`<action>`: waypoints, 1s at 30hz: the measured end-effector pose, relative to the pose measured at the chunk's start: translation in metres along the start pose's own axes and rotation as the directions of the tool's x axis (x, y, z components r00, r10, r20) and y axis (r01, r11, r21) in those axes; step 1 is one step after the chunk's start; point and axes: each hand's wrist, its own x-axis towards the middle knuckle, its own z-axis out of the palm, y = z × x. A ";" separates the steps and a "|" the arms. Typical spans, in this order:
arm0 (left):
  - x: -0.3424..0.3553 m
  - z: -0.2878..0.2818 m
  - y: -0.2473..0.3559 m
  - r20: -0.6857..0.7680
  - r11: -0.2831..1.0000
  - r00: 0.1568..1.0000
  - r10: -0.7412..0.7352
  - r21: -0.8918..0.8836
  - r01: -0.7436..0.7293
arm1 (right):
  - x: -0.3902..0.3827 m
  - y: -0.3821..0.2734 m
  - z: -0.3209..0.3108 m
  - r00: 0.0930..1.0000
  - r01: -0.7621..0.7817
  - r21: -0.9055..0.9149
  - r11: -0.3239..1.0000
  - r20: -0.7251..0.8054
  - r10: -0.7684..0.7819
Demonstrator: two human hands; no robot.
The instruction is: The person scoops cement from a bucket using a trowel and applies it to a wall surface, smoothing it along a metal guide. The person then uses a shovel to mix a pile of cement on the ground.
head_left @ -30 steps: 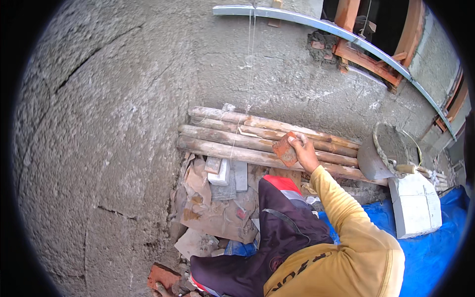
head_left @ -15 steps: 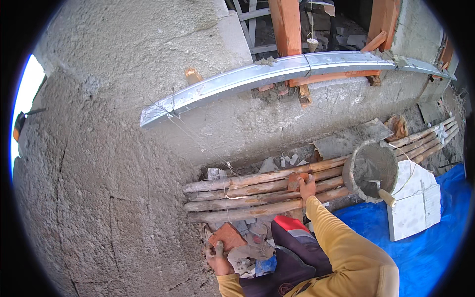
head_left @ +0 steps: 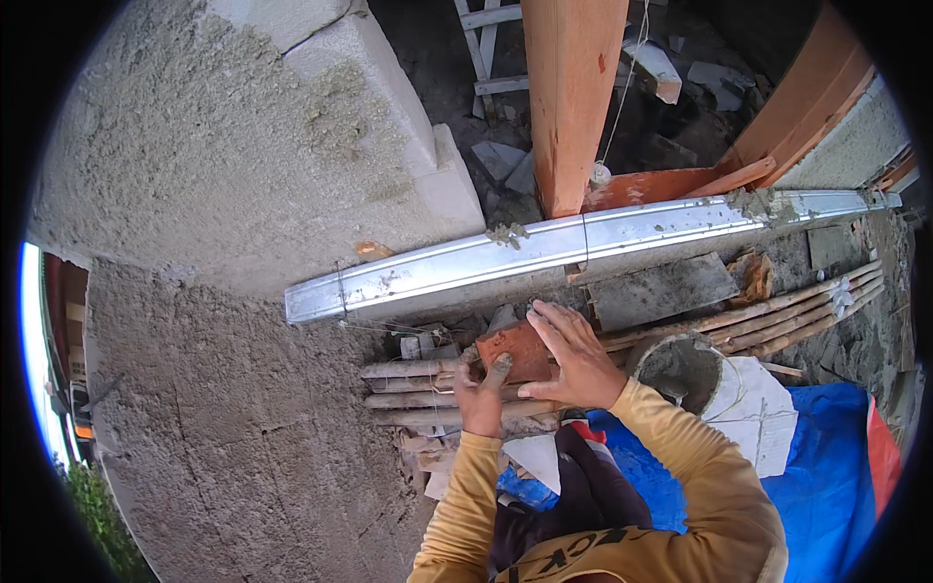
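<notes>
Above the wooden poles, a reddish brick piece (head_left: 520, 348) is held up in front of me. My left hand (head_left: 480, 400) grips it by its left end, thumb on the near face and fingers round the side. At its right end is my right hand (head_left: 583, 361), fingers stretched and apart, with the thumb near the brick's lower right corner. Whether that palm touches the brick I cannot tell. Grey mortar smears show on the left fingertips.
Long poles (head_left: 408, 418) lie side by side below a long metal profile (head_left: 418, 277) fixed along the wall. Right of my hands stands a mortar bucket (head_left: 637, 364), beside a white block (head_left: 763, 408) and a blue tarp (head_left: 826, 486). A plumb bob (head_left: 600, 174) hangs by the orange post (head_left: 571, 107).
My left hand has lifted the brick up and right, over the poles. The right hand has opened and come beside it; the smaller brick piece it held no longer shows. The view has shifted.
</notes>
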 end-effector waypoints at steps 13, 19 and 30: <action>0.100 0.040 0.066 0.274 0.992 0.956 -0.105 -0.041 0.121 | 0.117 0.004 -0.055 0.983 -0.186 -0.042 0.982 -0.009 0.186; 0.100 0.040 0.059 0.277 0.970 0.938 -0.207 -0.064 0.233 | 0.115 -0.011 -0.045 0.896 -0.440 -0.007 0.898 -0.067 0.438; 0.088 0.019 0.062 0.484 0.810 0.832 -0.273 -0.351 0.470 | 0.109 -0.075 -0.062 0.983 -0.036 -0.466 0.884 0.145 0.117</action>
